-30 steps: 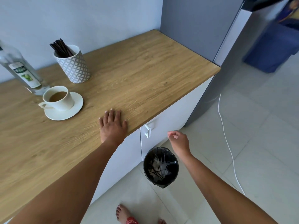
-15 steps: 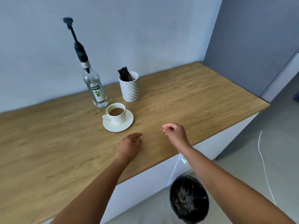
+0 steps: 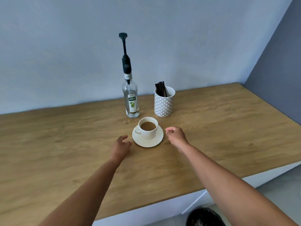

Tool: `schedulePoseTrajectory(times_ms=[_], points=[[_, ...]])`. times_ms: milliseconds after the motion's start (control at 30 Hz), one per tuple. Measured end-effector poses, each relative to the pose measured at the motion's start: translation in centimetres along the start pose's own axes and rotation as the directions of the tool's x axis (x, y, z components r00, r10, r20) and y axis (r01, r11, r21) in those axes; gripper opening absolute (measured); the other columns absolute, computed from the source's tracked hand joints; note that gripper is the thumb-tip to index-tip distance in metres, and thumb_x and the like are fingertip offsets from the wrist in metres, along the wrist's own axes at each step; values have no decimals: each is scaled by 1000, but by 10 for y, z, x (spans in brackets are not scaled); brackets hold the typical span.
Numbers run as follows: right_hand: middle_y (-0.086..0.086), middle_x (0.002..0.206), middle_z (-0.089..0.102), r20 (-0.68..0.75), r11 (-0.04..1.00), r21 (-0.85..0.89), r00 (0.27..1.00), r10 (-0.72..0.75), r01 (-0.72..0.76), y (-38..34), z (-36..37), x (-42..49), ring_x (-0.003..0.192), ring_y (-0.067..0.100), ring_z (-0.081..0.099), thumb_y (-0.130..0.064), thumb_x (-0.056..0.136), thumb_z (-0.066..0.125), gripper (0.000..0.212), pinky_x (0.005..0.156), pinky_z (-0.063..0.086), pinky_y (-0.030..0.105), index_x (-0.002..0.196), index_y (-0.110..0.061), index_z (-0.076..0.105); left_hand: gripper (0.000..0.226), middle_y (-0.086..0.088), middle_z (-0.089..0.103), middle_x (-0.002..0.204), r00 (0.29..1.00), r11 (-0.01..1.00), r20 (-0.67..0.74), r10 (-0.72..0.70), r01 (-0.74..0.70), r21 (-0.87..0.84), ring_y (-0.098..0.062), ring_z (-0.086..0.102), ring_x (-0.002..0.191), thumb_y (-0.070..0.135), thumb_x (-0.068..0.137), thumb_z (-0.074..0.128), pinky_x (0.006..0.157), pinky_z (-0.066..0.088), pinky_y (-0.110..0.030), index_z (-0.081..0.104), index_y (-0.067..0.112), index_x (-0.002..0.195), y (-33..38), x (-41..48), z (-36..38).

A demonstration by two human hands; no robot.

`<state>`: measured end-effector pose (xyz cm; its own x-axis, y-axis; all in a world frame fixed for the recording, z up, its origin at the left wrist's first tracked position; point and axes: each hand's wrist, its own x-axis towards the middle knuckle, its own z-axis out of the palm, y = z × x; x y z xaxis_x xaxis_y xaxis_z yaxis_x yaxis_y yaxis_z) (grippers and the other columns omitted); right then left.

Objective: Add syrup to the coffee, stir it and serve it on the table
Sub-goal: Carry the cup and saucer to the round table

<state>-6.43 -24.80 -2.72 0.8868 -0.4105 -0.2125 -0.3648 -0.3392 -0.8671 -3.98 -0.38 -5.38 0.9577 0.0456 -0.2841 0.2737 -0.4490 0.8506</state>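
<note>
A white cup of milky coffee (image 3: 148,127) stands on a white saucer (image 3: 153,141) in the middle of the wooden counter (image 3: 65,144). Behind it stands a clear syrup bottle (image 3: 130,101) with a tall black pump. To its right is a patterned white holder (image 3: 164,105) with several dark stir sticks (image 3: 161,89). My left hand (image 3: 121,147) hovers just left of the saucer, fingers loosely curled and apart, holding nothing. My right hand (image 3: 175,136) is just right of the saucer, fingers curled in, with nothing in it.
A pale blue wall runs behind the counter and a grey panel (image 3: 276,70) closes the right end. Below the counter's front edge are white cabinet fronts (image 3: 162,209) and the black-lined rim of a bin (image 3: 203,216).
Both hands have moved forward to either side of the saucer. The view has swung up from the bin and floor toward the cup and bottle.
</note>
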Motion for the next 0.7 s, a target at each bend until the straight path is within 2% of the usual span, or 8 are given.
schedulePoseTrajectory(times_ms=[33, 100, 167, 233, 300, 367, 500, 700], points=[[3, 112, 71, 5, 1000, -6, 1000, -1, 1, -1, 3, 6, 90, 20, 63, -18, 90, 51, 24, 80, 51, 34, 107, -21, 68, 46, -10, 69, 92, 1000, 999, 9, -27, 27, -18, -27, 67, 73, 19, 90, 61, 63, 55, -35, 57, 21, 136, 4, 5, -1], [4, 126, 65, 33, 999, -46, 999, -10, 12, -1, 8, 20, 106, 19, 61, -19, 92, 54, 31, 87, 47, 30, 122, -18, 63, 49, -9, 67, 87, 996, 995, 51, -68, 72, -72, -23, 60, 62, 18, 89, 62, 53, 48, -29, 55, 25, 137, 12, 13, 0], [3, 139, 56, 95, 993, -110, 995, -24, 34, 0, 10, 30, 122, 19, 54, -18, 92, 57, 44, 97, 45, 30, 136, -18, 52, 55, -9, 63, 92, 994, 994, 104, -36, 46, -97, -22, 57, 65, 16, 87, 69, 56, 47, -29, 53, 26, 139, 16, 19, 2], [3, 144, 50, 198, 984, -163, 980, -32, 65, 0, 14, 42, 128, 20, 50, -15, 89, 62, 58, 104, 44, 36, 144, -19, 43, 60, -10, 57, 104, 994, 995, 113, -10, 21, -96, -22, 57, 74, 14, 84, 74, 62, 48, -30, 55, 27, 139, 16, 24, 4], [4, 144, 51, 284, 979, -177, 958, -46, 99, -2, 16, 51, 128, 21, 50, -13, 83, 69, 68, 106, 44, 42, 145, -18, 40, 55, -7, 57, 102, 993, 991, 118, 0, 16, -132, -21, 56, 75, 11, 83, 75, 63, 48, -31, 60, 26, 134, 17, 26, 7], [6, 139, 55, 334, 971, -181, 938, -92, 159, -4, 18, 58, 124, 22, 53, -13, 77, 74, 70, 104, 45, 44, 141, -18, 45, 48, -5, 64, 99, 994, 981, 112, 1, 21, -192, -19, 56, 73, 10, 83, 75, 59, 46, -29, 66, 22, 129, 15, 28, 11], [7, 131, 57, 374, 947, -190, 911, -174, 258, -3, 20, 66, 120, 23, 54, -13, 70, 79, 66, 103, 45, 42, 132, -23, 56, 35, -8, 75, 108, 998, 963, 47, -31, 42, -268, -16, 62, 74, 17, 84, 76, 56, 45, -27, 72, 21, 118, 12, 32, 20], [10, 135, 51, 399, 928, -213, 894, -204, 307, -2, 21, 73, 127, 25, 46, -15, 71, 81, 69, 108, 39, 41, 134, -22, 54, 23, 2, 80, 94, 996, 952, -44, -81, 64, -300, -15, 68, 73, 28, 84, 76, 61, 49, -31, 77, 26, 107, 10, 35, 27]])
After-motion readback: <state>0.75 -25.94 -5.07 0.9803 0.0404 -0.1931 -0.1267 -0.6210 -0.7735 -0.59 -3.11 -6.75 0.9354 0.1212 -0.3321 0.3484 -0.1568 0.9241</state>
